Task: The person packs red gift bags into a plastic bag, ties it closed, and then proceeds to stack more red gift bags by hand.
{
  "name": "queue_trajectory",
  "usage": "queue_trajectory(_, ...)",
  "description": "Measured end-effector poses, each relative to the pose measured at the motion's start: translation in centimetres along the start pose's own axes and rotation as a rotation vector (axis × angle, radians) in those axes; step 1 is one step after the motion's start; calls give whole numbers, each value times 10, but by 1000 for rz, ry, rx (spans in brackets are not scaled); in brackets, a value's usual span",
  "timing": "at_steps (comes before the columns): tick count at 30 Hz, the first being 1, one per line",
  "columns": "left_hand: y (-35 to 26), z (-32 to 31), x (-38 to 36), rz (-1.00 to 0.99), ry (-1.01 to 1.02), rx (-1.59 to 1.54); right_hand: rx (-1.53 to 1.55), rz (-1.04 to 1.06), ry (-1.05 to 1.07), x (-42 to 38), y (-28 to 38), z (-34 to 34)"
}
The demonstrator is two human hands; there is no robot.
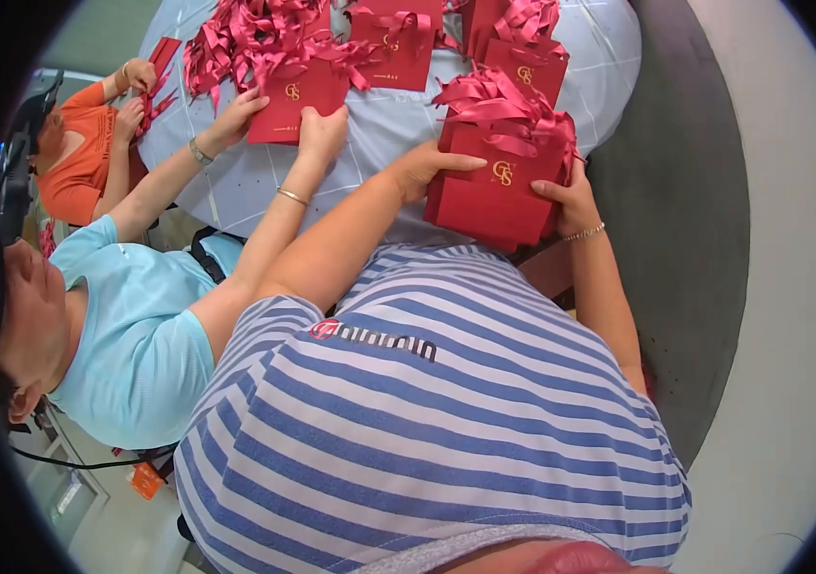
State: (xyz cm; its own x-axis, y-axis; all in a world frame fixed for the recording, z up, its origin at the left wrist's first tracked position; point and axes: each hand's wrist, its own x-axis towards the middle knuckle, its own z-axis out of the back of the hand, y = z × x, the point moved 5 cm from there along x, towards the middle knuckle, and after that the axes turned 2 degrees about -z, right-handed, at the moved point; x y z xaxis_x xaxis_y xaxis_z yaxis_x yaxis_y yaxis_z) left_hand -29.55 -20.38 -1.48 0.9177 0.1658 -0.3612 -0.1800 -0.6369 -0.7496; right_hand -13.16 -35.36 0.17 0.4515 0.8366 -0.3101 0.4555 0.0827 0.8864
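Observation:
Between my two hands is a stack of red paper gift bags with gold lettering and pink-red ribbon handles bunched on top. My left hand grips the stack at its left side, thumb lying across the front. On the right side, my right hand is closed round the edge, its thumb on the front face near the lettering. The backs of the bags and most of my fingers are hidden. The stack is held at the table's near edge, close to my striped shirt.
More red bags with ribbons lie on the cloth-covered table, with a ribbon heap at the far left. On my left, a person in light blue holds another bag. Beyond sits a person in orange handling red pieces.

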Motion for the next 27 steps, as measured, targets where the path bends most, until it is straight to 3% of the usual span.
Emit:
queue_trajectory(2, -13, -4, -5, -150, 107, 38, -96, 105, 32, -8, 25, -8)
queue_trajectory(5, -37, -14, -19, -582, 10, 466, -451, 214, 172, -20, 63, -23)
queue_trajectory(7, -27, 13, -23, -679, 31, 792, -630, 247, 246, -35, 77, -36)
queue_trajectory(11, -27, 16, -43, -931, 24, 1341, -747, 422, 357, -31, 55, -47)
queue_trajectory(12, -29, 4, -53, -1010, 8, 1454, -759, 359, 341, -25, 38, -42)
queue_trajectory(14, -1, 19, -50, -600, 12, 1026, -771, 224, 311, -13, -7, -27)
queue_trajectory(16, 28, 36, -38, -454, 24, 398, -679, 68, 397, -4, -51, -10)
queue_trajectory(17, 40, 42, -29, -385, 2, 130, -814, 161, 486, 6, -60, -3)
queue_trajectory(20, 29, 34, -25, -361, -46, 333, -1483, 969, 551, -6, -44, -12)
queue_trajectory(21, 27, 33, -23, -384, -56, 371, -1412, 774, 539, -4, -39, -11)
queue_trajectory(27, 2, 24, -24, -612, -120, 671, -944, 470, 373, -19, 2, -23)
